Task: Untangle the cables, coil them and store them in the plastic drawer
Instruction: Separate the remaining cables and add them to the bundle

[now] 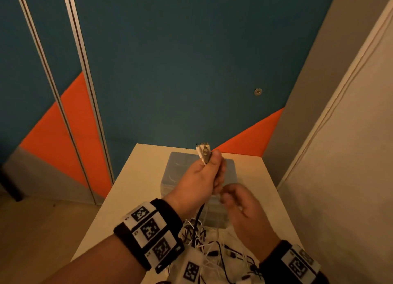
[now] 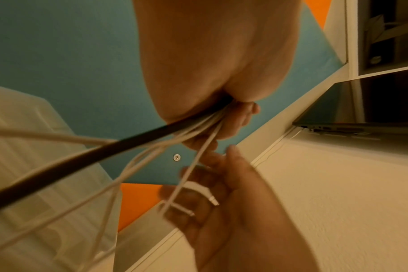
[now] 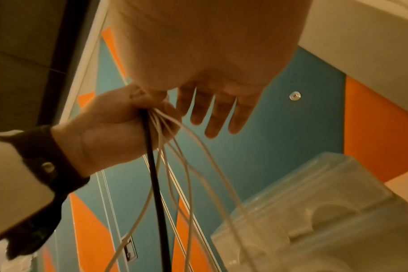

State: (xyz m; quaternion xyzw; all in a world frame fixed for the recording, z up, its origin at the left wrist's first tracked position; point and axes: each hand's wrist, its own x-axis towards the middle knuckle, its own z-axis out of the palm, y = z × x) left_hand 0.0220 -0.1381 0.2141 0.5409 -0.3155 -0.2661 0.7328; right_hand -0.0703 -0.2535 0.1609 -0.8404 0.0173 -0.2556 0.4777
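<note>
My left hand (image 1: 212, 162) is raised above the table and grips a bundle of cable ends (image 1: 203, 153), whose plugs stick out past the thumb. One black cable (image 3: 155, 184) and several thin white cables (image 3: 189, 174) hang from that fist (image 3: 119, 125) to the tangled pile (image 1: 212, 252) on the table. My right hand (image 1: 231, 196) hovers just below and right of it, fingers (image 3: 212, 114) straight and holding nothing. In the left wrist view the right hand (image 2: 212, 193) brushes a hanging white cable (image 2: 193, 165). The translucent plastic drawer unit (image 1: 176, 167) stands behind both hands.
The small white table (image 1: 131, 198) stands against a blue and orange panelled wall (image 1: 191, 71). A white cabinet side (image 1: 350, 156) rises close on the right. A closed laptop (image 2: 349, 127) lies on a shelf there. Dark furniture (image 1: 10, 186) stands at far left.
</note>
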